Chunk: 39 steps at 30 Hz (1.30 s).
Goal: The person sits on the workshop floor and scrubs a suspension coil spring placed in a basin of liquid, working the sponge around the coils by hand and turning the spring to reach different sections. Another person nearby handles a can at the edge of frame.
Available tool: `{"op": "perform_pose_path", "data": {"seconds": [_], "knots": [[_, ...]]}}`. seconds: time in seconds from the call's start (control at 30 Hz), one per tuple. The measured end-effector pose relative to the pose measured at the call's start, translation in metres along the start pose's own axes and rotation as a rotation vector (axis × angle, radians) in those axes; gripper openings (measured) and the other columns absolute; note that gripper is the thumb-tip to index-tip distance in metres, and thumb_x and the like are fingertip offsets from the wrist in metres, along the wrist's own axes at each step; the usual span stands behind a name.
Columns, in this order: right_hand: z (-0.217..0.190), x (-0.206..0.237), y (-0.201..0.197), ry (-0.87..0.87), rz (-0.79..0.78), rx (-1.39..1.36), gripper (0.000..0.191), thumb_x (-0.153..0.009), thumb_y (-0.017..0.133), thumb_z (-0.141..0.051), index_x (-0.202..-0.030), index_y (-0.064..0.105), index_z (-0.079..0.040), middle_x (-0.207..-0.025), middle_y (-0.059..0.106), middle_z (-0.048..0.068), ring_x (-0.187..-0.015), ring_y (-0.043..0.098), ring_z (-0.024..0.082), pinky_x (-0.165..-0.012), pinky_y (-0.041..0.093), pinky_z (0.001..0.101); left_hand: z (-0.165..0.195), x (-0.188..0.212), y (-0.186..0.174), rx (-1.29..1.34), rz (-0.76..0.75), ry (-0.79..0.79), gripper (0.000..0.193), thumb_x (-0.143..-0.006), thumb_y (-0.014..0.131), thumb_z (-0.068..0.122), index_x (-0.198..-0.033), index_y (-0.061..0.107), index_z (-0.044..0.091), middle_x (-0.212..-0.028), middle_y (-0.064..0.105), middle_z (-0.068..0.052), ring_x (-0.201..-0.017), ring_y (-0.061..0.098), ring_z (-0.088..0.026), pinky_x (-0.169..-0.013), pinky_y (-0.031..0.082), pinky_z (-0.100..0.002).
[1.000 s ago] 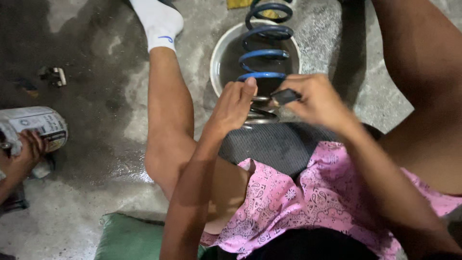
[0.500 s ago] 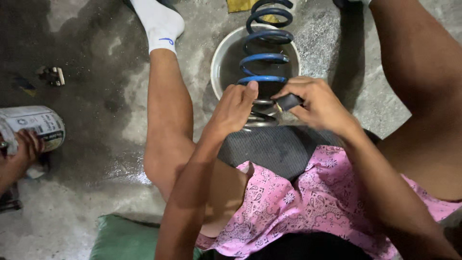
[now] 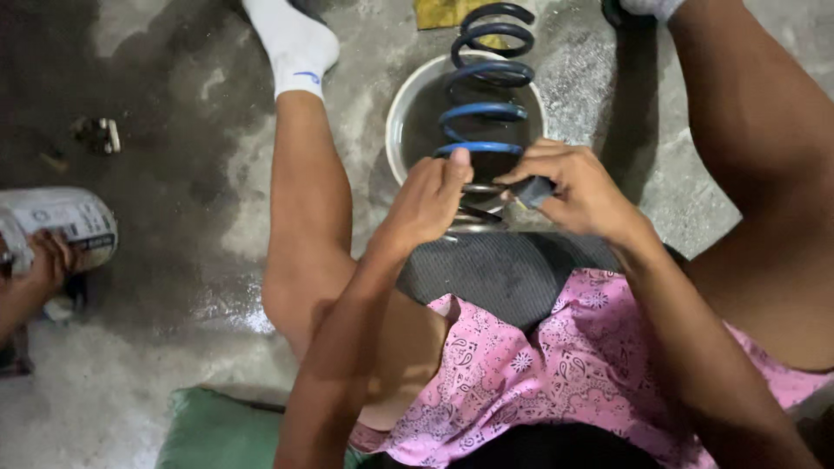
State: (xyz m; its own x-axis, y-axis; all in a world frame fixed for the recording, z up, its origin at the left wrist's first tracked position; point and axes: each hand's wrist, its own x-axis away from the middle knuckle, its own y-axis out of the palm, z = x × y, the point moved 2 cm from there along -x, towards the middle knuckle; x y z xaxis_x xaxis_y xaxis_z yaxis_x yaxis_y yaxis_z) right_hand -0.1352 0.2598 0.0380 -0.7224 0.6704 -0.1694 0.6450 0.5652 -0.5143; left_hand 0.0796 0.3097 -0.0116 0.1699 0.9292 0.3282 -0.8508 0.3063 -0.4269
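i see my left hand (image 3: pixel 427 198) low on the blue spring (image 3: pixel 483 113). its thumb pokes up and touches the lowest blue ring, and the other fingers curl down by the shiny metal part (image 3: pixel 473 217) under the spring. i cannot tell if those fingers squeeze anything, because the back of the hand hides them.

my right hand (image 3: pixel 584 193) is just beside it, on the other side of the spring. its fingers are pressed together around a small dark piece (image 3: pixel 532 191), pinching it at the tip. the piece sits close to the lowest ring, but i cannot tell if it touches.

the spring stands tilted away from me, with its top rings near the top edge of the view. it sits over a round grey bowl (image 3: pixel 401 106) on the concrete floor (image 3: pixel 174 139). the bottom of the spring rests against a dark ribbed pad (image 3: pixel 495 274) that lies on my lap, on the pink patterned shorts (image 3: pixel 556 365).

my two bare legs spread out on each side of the bowl. the left foot wears a white sock (image 3: pixel 295 43).

far to the left, another person's hand (image 3: pixel 43 265) holds a white can (image 3: pixel 61 221). a small bit of metal (image 3: pixel 100 135) lies on the floor near there. a green cushion (image 3: pixel 217 430) shows at the bottom.
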Motion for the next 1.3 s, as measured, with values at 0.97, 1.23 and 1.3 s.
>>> {"op": "perform_pose_path", "data": {"seconds": [0.97,1.23,1.3], "knots": [[-0.018,0.005,0.023,0.231,0.185,-0.055,0.034,-0.081,0.091,-0.02,-0.103,0.071,-0.003,-0.094,0.073,0.011,-0.084,0.074,0.023,-0.075,0.055,0.0329,0.001,0.002,0.006,-0.056,0.071,0.031,0.076,-0.111,0.028,0.051,-0.079,0.066,-0.007,-0.075,0.062,-0.029,-0.083,0.062,-0.047,-0.078,0.047,-0.051],[0.032,0.042,0.017,0.38,0.239,-0.036,0.024,-0.082,0.077,-0.001,-0.106,0.074,-0.004,-0.098,0.077,0.01,-0.093,0.074,0.018,-0.083,0.056,0.0327,0.003,-0.003,0.002,0.026,0.089,0.117,0.07,-0.109,0.032,0.05,-0.078,0.064,-0.004,-0.069,0.063,-0.023,-0.07,0.065,-0.039,-0.068,0.049,-0.047],[0.042,0.048,-0.003,0.392,0.326,-0.077,0.019,-0.086,0.079,-0.003,-0.104,0.071,-0.004,-0.098,0.075,0.007,-0.094,0.071,0.014,-0.085,0.055,0.0317,0.004,-0.004,0.001,0.082,0.047,0.012,0.068,-0.106,0.035,0.051,-0.079,0.065,-0.003,-0.064,0.063,-0.02,-0.065,0.068,-0.031,-0.067,0.052,-0.044]]}}
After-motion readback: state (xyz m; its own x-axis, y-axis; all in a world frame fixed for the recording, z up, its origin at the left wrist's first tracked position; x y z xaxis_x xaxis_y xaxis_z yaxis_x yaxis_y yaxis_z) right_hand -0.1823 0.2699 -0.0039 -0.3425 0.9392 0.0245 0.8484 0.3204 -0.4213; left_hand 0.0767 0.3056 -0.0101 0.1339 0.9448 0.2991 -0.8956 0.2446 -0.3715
